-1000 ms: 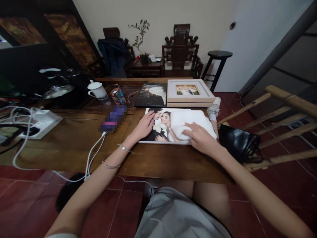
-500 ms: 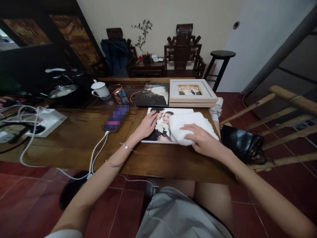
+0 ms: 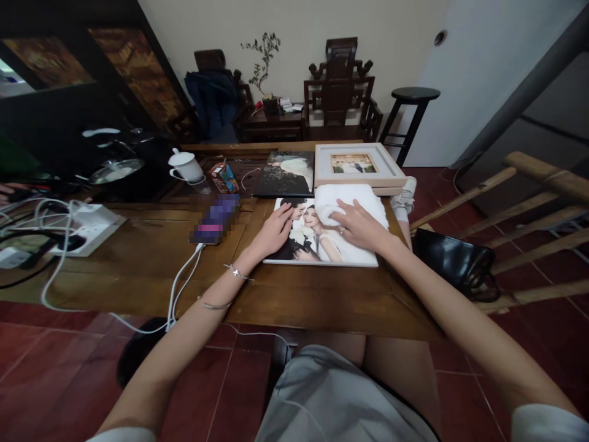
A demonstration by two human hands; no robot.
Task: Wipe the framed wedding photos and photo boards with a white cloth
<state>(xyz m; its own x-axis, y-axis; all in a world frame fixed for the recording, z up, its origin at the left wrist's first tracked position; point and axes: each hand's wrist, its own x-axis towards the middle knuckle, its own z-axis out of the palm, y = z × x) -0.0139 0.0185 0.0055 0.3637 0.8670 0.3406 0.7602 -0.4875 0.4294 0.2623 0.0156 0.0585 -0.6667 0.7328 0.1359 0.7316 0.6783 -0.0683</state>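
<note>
A white-edged wedding photo panel or album (image 3: 334, 248) lies flat on the wooden table (image 3: 294, 298); which of the two I cannot tell. My left hand (image 3: 275, 230) rests on its left part with the fingers stretched out flat. On its upper right part is a folded white towel (image 3: 375, 202). My right hand (image 3: 361, 224) presses on the towel and holds it, fingers slightly bent. Behind lie a dark wedding photo panel (image 3: 288, 174) and a light wood picture frame (image 3: 393, 166), the frame just beyond the towel.
To the left are a blurred-out phone (image 3: 214, 220) with charging cables, a power strip (image 3: 94, 227), a lidded white cup (image 3: 186, 166), a small drink carton (image 3: 223, 177) and a pot (image 3: 117, 170). A black bag (image 3: 453, 261) hangs by a wooden chair (image 3: 547, 175) at right.
My right hand has slid the towel away from me and a little to the left, uncovering the lower right part of the photo. My left hand stays in place.
</note>
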